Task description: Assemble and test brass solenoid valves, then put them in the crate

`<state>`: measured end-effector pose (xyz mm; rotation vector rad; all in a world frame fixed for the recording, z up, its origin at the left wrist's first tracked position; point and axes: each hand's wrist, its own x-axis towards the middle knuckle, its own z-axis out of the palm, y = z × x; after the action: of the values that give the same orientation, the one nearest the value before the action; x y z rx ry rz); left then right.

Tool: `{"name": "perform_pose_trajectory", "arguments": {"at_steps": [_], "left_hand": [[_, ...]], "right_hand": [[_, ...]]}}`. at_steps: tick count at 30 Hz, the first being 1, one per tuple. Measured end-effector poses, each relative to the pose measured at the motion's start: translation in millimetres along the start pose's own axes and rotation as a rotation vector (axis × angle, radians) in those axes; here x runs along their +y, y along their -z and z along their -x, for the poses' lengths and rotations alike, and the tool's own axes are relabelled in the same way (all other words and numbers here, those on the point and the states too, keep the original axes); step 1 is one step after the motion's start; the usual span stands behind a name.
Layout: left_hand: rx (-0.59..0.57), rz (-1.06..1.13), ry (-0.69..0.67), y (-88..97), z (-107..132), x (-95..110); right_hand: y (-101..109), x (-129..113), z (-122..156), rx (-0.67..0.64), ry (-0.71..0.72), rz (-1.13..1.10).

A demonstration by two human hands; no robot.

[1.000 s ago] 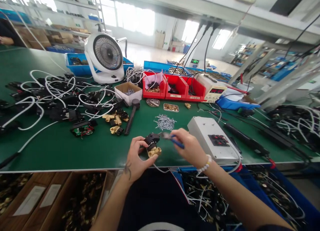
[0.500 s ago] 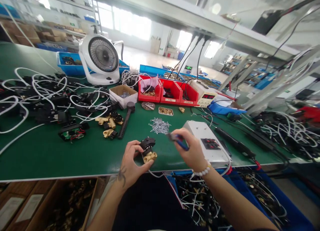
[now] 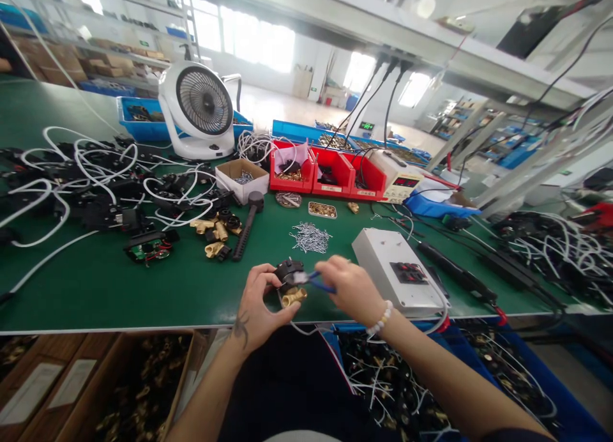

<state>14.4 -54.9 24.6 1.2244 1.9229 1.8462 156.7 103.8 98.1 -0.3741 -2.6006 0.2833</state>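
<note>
The left hand [image 3: 258, 301] is half curled, thumb under the brass body and fingers at the black head, gripping a valve [image 3: 294, 296] above the near edge of the worktop [image 3: 201, 295], about midway along it. The right hand [image 3: 349, 287] is closed round the blue handles of the pliers [image 3: 323, 285]. Their tip is blurred against the valve's black head and covers part of it; whether they bite on anything cannot be told.

Just beyond the valve, towards the far edge, lies a loose pile of pins [image 3: 310, 237]. A grey box [image 3: 383, 257] stands just right of the right hand, reaching almost to the near edge and hemming in that side. Left of the pins lie a black rod [image 3: 246, 234] and some brass fittings [image 3: 218, 230], with a circuit board [image 3: 143, 249] further left.

Cabled units [image 3: 105, 174] crowd the worktop's left part. Towards the far edge stand a fan [image 3: 204, 103], a carton [image 3: 253, 190], three red bins [image 3: 330, 188] and a power supply [image 3: 402, 182]; a small tray [image 3: 322, 210] sits in front of the bins. A black tool [image 3: 454, 273] lies right of the grey box.
</note>
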Motion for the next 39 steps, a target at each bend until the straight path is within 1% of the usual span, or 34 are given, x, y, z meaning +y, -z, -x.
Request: {"name": "perform_pose_trajectory", "arguments": {"at_steps": [1,2,3,4,6,7,8,9,10,11,12,13,15,16,17,18,20,21,22,23,25,26,27,28,30,31,32,33,35,36,37,38,39], "left_hand": [[-0.001,-0.001,-0.003,-0.1,0,0],[-0.003,-0.002,-0.006,-0.2,0,0],[-0.005,-0.002,-0.008,-0.4,0,0],[-0.006,-0.003,-0.009,-0.7,0,0],[-0.008,-0.004,-0.010,-1.0,0,0],[-0.008,-0.006,-0.009,-0.9,0,0],[-0.009,-0.009,-0.009,-0.8,-1,0],[-0.010,-0.013,-0.009,-0.6,-1,0],[-0.011,-0.017,-0.009,-0.4,0,0],[-0.011,-0.019,-0.010,-0.2,0,0],[-0.011,-0.020,-0.010,-0.1,0,-1],[-0.011,-0.020,-0.010,-0.1,0,-1],[-0.010,-0.017,-0.010,-0.2,0,-1],[-0.010,-0.016,-0.011,-0.3,0,-1],[-0.010,-0.016,-0.011,-0.4,0,-2],[-0.011,-0.018,-0.012,-0.3,0,-2],[-0.015,-0.021,-0.015,-0.2,0,-1],[-0.018,-0.021,-0.016,-0.1,0,-1],[-0.021,-0.019,-0.018,-0.2,0,-1],[-0.023,-0.016,-0.019,-0.2,0,-1],[-0.024,-0.009,-0.020,-0.3,0,-1],[-0.024,-0.008,-0.021,-0.3,0,-2],[-0.024,-0.008,-0.021,-0.3,0,-2],[-0.025,-0.010,-0.023,-0.2,0,-3],[-0.027,-0.013,-0.028,0.0,0,-3],[-0.026,-0.013,-0.030,0.0,0,-3],[-0.024,-0.011,-0.031,0.0,0,-3],[-0.021,-0.010,-0.032,-0.2,0,-2],[-0.014,-0.009,-0.031,-0.7,0,-2],[-0.012,-0.009,-0.031,-0.9,0,-2],[-0.011,-0.010,-0.032,-1.1,0,-2],[-0.013,-0.012,-0.033,-1.3,0,-2],[-0.015,-0.014,-0.035,-1.5,0,-3]], "right_hand": [[-1,1,1,-0.128,0.048,0.025],[-1,2,1,-0.181,0.071,0.026],[0,2,0,-0.134,0.062,0.005],[1,2,0,-0.008,0.028,-0.032],[2,1,0,0.309,-0.070,-0.094],[2,1,0,0.367,-0.097,-0.096],[1,0,0,0.322,-0.100,-0.072],[0,-1,0,0.192,-0.080,-0.030],[-1,-2,0,0.018,-0.042,0.017],[-1,-2,-1,-0.126,-0.001,0.053],[0,-2,-2,-0.186,0.026,0.065],[2,-2,-3,-0.135,0.031,0.051],[5,0,-4,0.163,-0.004,-0.021],[6,0,-5,0.273,-0.022,-0.044],[7,1,-5,0.292,-0.026,-0.039],[7,1,-5,0.217,-0.014,-0.002],[8,1,-5,-0.090,0.046,0.104],[10,1,-6,-0.193,0.069,0.136],[12,1,-7,-0.194,0.073,0.140],[14,1,-8,-0.091,0.062,0.115],[15,0,-8,0.239,0.029,0.021],[14,0,-8,0.331,0.025,-0.008],[13,0,-8,0.315,0.030,-0.007],[11,0,-8,0.203,0.041,0.027],[8,0,-8,-0.134,0.081,0.128],[9,0,-9,-0.227,0.090,0.156],[10,0,-10,-0.212,0.084,0.153],[12,0,-10,-0.103,0.067,0.123],[15,0,-10,0.215,0.003,0.050],[15,0,-10,0.281,-0.022,0.044],[14,0,-9,0.246,-0.025,0.063],[13,0,-7,0.134,-0.010,0.097],[12,0,-7,-0.027,0.025,0.131]]}}
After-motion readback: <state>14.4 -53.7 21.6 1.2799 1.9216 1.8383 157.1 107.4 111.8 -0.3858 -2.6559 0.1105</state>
